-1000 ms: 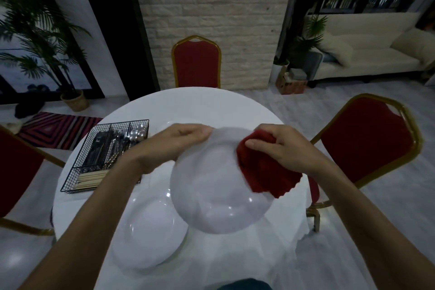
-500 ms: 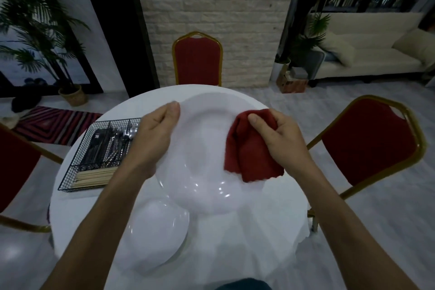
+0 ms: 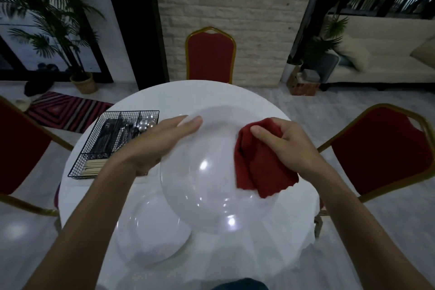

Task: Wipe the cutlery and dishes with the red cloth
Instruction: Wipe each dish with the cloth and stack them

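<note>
Our right hand [image 3: 289,148] has its fingers bunched tight on the red cloth [image 3: 256,172], thumb pressing it to the white plate [image 3: 207,186] near its right rim; our left hand [image 3: 155,146] pinches the opposite rim. We should sweep inward from the thumb, left grip firm.

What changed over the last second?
The plate swung from tipped up to nearly level, face up. The right hand slid the red cloth from its rim onto its face; the left hand shifted to the left rim. The cutlery basket and second plate stayed put.
</note>
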Action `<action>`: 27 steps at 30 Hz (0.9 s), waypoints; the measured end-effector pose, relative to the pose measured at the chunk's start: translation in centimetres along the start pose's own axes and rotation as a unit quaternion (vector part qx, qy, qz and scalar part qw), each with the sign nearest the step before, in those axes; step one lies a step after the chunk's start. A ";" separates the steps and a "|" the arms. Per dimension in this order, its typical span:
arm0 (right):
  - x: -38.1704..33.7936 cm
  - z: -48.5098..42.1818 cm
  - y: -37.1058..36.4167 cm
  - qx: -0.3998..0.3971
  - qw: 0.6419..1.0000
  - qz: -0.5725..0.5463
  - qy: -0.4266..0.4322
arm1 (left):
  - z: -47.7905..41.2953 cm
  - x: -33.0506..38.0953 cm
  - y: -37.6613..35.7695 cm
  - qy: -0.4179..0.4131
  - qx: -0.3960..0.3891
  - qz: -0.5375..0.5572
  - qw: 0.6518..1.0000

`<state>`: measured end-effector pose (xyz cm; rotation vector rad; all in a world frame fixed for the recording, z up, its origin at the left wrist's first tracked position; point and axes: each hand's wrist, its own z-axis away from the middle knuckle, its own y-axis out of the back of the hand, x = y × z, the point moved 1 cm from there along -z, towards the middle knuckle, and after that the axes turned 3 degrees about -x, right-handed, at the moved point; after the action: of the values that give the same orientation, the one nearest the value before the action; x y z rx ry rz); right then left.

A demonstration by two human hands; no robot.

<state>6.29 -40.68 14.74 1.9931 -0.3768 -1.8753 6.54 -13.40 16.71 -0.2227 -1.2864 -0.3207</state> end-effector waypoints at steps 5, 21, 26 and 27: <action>-3.3 0.1 -1.7 -0.114 0.976 0.165 0.084 | -0.6 -0.1 -2.6 0.000 -0.100 -0.104 0.990; 3.0 3.3 -7.4 0.226 0.946 -0.204 -0.116 | -0.7 -1.5 -2.4 -0.145 0.307 0.171 0.925; 3.9 4.7 -8.1 0.173 0.958 -0.161 -0.160 | -1.0 -3.7 -3.3 -0.094 0.344 0.192 0.914; 4.1 4.6 -7.4 0.174 0.966 -0.112 -0.153 | -0.9 -4.0 -3.4 -0.095 0.346 0.187 0.914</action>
<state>1.54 -36.32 7.61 2.0283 -0.6280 -2.4142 5.19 -16.47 12.53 0.1134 -1.4382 0.5004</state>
